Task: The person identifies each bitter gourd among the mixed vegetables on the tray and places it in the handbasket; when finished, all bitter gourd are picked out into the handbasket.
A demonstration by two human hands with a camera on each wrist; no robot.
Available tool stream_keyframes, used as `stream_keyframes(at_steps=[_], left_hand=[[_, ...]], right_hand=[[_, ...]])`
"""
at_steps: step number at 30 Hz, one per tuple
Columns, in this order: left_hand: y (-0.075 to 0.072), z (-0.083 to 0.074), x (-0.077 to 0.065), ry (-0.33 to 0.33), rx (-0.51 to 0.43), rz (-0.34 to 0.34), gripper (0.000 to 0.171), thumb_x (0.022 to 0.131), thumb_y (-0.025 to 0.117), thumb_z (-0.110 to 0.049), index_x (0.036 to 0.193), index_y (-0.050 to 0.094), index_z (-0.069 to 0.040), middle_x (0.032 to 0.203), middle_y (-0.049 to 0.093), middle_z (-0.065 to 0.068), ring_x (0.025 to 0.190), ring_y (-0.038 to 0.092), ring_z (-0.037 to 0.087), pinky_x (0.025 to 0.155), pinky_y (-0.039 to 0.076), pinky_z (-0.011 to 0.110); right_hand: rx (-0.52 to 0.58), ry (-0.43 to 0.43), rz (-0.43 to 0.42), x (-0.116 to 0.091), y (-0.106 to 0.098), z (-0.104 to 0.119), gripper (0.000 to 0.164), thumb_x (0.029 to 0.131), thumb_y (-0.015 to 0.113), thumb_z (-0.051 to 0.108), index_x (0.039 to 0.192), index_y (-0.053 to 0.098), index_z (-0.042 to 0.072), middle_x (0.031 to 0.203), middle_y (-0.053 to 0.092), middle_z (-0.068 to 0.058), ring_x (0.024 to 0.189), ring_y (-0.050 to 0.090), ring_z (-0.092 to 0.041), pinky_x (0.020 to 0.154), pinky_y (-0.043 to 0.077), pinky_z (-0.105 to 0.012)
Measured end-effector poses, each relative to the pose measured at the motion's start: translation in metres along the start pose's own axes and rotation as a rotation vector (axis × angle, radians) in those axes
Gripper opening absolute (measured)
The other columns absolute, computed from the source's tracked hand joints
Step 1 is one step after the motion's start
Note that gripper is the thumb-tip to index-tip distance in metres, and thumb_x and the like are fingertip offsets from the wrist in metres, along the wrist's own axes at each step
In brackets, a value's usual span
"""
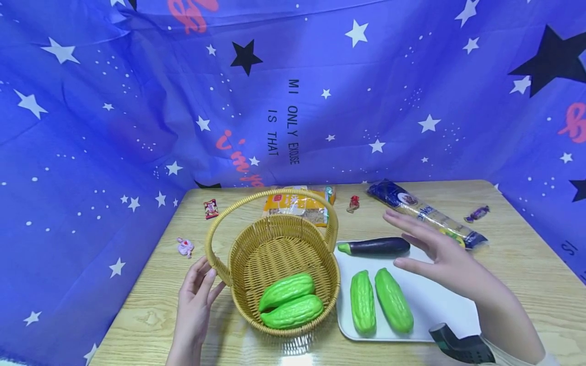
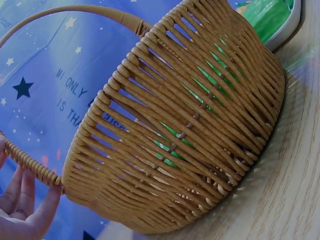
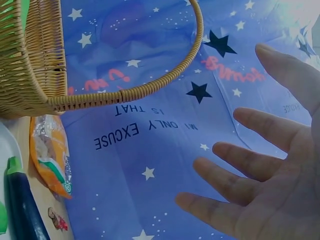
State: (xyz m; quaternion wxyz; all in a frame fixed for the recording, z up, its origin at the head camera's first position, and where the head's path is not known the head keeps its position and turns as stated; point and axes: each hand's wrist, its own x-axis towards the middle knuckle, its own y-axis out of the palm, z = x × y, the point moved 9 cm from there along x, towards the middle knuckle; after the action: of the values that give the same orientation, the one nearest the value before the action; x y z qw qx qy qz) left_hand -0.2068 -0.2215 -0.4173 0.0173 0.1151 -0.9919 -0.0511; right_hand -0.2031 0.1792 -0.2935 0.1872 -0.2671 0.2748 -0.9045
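A woven basket [image 1: 284, 239] with a tall hoop handle stands on the table, two green bitter melons [image 1: 293, 311] lying inside it. At the left foot of the handle, my left hand [image 1: 197, 295] grips it between thumb and fingers; the left wrist view shows the fingertips [image 2: 50, 197] against the wound handle. Over the white tray [image 1: 439, 300] hovers my right hand [image 1: 441, 254], fingers spread and holding nothing. On that tray lie two more bitter melons [image 1: 363, 302] side by side, with a dark eggplant [image 1: 380, 246] across its far edge.
Behind the basket lies an orange food packet [image 1: 316, 216]. A long blue-and-clear pasta packet [image 1: 426, 211] rests at the back right. Small wrapped candies [image 1: 211, 209] and a pink trinket [image 1: 185, 247] are scattered around. A blue star-printed cloth [image 1: 320, 127] encloses the table.
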Motion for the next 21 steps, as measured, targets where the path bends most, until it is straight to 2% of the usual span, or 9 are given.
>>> stream_keyframes(at_steps=[11,16,21], left_hand=[[0.0,0.001,0.0,0.007,0.009,0.019,0.042,0.099,0.047,-0.02,0.138,0.037,-0.006,0.123,0.05,-0.004,0.115,0.053,0.004,0.093,0.054,0.024],[0.001,0.001,0.0,0.007,0.014,0.021,0.043,0.099,0.047,-0.021,0.138,0.037,-0.007,0.124,0.05,-0.004,0.115,0.053,0.004,0.093,0.054,0.024],[0.0,0.0,0.0,0.004,0.01,0.012,0.043,0.099,0.047,-0.022,0.138,0.037,-0.007,0.123,0.051,-0.005,0.115,0.053,0.003,0.093,0.054,0.024]], right_hand=[[-0.058,0.062,-0.067,-0.014,-0.001,-0.009,0.072,0.083,0.067,-0.003,0.145,0.035,0.013,0.154,0.028,0.012,0.137,0.022,0.012,0.103,0.028,0.002],[-0.033,0.072,-0.111,-0.023,0.004,-0.017,0.071,0.081,0.067,-0.005,0.144,0.036,0.01,0.153,0.029,0.012,0.138,0.023,0.011,0.103,0.03,0.001],[0.055,0.092,-0.129,-0.03,0.015,-0.033,0.069,0.083,0.064,-0.007,0.144,0.035,0.007,0.15,0.03,0.017,0.136,0.023,0.013,0.1,0.033,0.0]])
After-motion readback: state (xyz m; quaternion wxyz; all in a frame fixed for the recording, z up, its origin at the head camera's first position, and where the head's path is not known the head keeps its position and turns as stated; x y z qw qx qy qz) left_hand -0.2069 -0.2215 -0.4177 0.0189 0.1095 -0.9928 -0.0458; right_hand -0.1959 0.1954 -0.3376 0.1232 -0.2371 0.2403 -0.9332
